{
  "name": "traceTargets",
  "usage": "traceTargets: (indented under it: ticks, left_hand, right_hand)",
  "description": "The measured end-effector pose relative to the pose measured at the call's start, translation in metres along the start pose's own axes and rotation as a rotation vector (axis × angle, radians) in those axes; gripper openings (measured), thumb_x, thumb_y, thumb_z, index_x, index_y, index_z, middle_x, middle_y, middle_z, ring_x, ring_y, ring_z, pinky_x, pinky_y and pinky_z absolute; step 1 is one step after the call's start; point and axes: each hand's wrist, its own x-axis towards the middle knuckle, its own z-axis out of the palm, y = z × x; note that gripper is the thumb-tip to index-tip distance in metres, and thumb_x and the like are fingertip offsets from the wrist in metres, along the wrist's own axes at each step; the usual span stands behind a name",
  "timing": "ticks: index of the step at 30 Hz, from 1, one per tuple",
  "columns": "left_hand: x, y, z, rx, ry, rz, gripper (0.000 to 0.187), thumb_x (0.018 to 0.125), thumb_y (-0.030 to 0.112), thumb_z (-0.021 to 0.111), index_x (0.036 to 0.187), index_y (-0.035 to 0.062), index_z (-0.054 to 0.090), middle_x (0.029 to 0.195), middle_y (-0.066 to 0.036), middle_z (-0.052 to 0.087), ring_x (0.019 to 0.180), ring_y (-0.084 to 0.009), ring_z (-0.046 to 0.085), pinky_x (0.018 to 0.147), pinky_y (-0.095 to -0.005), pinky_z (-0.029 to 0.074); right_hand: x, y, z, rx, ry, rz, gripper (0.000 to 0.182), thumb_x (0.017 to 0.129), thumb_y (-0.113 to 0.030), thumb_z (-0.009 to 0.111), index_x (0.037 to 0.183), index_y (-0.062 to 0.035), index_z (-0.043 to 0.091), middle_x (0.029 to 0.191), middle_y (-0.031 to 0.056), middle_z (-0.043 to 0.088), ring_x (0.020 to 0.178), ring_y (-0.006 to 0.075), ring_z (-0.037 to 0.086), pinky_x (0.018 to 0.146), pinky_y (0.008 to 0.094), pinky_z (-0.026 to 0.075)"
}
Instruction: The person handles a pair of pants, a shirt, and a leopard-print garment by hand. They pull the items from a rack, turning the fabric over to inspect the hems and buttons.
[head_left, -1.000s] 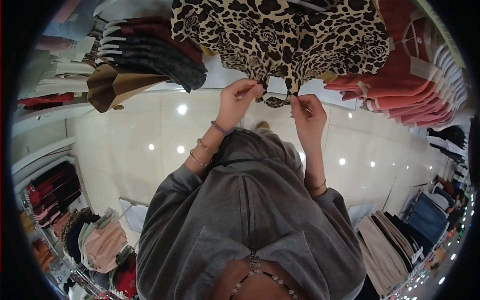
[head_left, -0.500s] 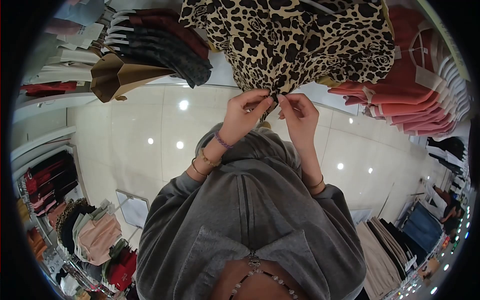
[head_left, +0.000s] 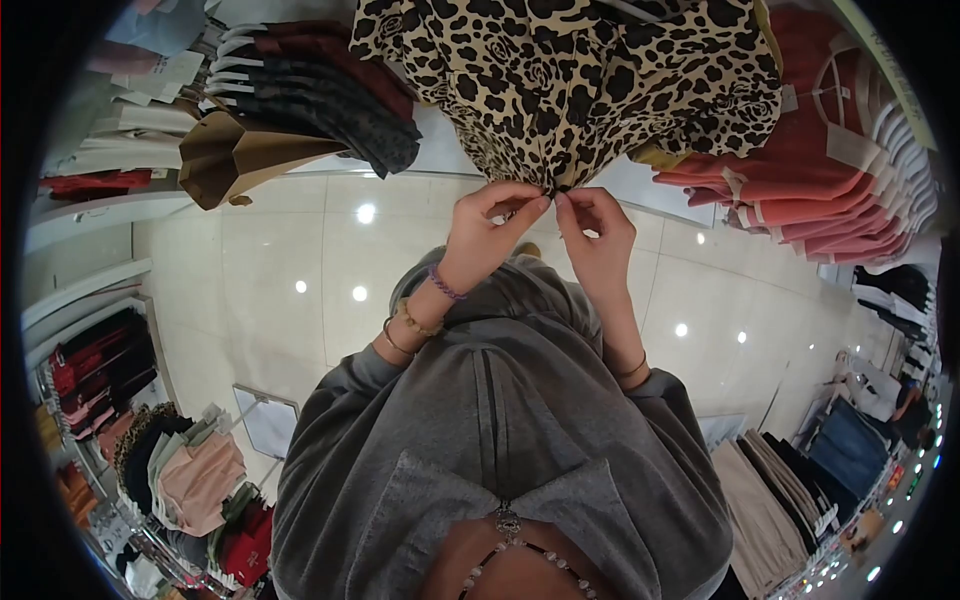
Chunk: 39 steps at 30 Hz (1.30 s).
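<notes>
A leopard-print shirt hangs in front of me at the top of the view, its lower edge gathered to a point. My left hand pinches this gathered edge between thumb and fingers. Right beside it, my right hand grips the same bit of cloth with thumb and forefinger. Both sets of fingertips nearly meet. A small dark piece shows between them, too small to make out.
Dark garments on hangers and a brown paper bag are at the upper left. Coral-red garments hang at the upper right. Folded or hung clothes stand lower left, beige trousers lower right. Pale tiled floor lies below.
The fingertips have come a little closer together. The strip of print cloth that hung below them shows less now. The shirt has shifted slightly to the left.
</notes>
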Motion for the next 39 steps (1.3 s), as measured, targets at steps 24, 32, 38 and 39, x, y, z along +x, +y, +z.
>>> traceTargets:
  ticks: [24,32,38,39]
  left_hand:
    - [0.001,0.005,-0.007,-0.161,-0.064,-0.071,0.016,0.083,0.003,0.064,0.096,-0.0054,0.062,0.088,-0.008,0.066,0.081,-0.0119,0.062,0.073,-0.0223,0.049]
    - [-0.001,0.012,-0.003,0.082,0.045,0.12,0.014,0.082,0.005,0.064,0.093,-0.0026,0.065,0.085,-0.007,0.066,0.077,-0.0109,0.062,0.07,-0.0221,0.049]
    - [-0.003,0.015,-0.004,-0.006,0.034,0.041,0.013,0.081,0.004,0.065,0.092,-0.0019,0.066,0.082,-0.006,0.066,0.078,-0.0098,0.062,0.069,-0.022,0.049]
    - [-0.002,0.014,-0.005,0.003,0.028,0.045,0.013,0.081,0.004,0.065,0.092,-0.0019,0.066,0.082,-0.006,0.067,0.077,-0.0095,0.062,0.069,-0.0222,0.049]
  right_hand:
    - [-0.002,-0.003,-0.002,0.138,-0.06,0.073,0.009,0.083,-0.002,0.062,0.089,0.0033,0.06,0.078,0.0053,0.061,0.064,0.0067,0.058,0.057,0.0196,0.046]
    - [-0.003,-0.013,0.0,0.246,-0.073,0.128,0.013,0.086,-0.004,0.06,0.094,0.0054,0.06,0.084,0.0075,0.062,0.065,0.0087,0.059,0.055,0.0201,0.049]
    - [-0.008,-0.013,0.001,0.312,-0.093,0.148,0.013,0.086,-0.005,0.059,0.095,0.0054,0.06,0.084,0.0073,0.062,0.065,0.0086,0.059,0.055,0.0205,0.049]
    - [-0.008,-0.013,0.001,0.329,-0.097,0.16,0.013,0.086,-0.005,0.059,0.095,0.0052,0.06,0.084,0.0072,0.062,0.065,0.0085,0.059,0.054,0.0204,0.049]
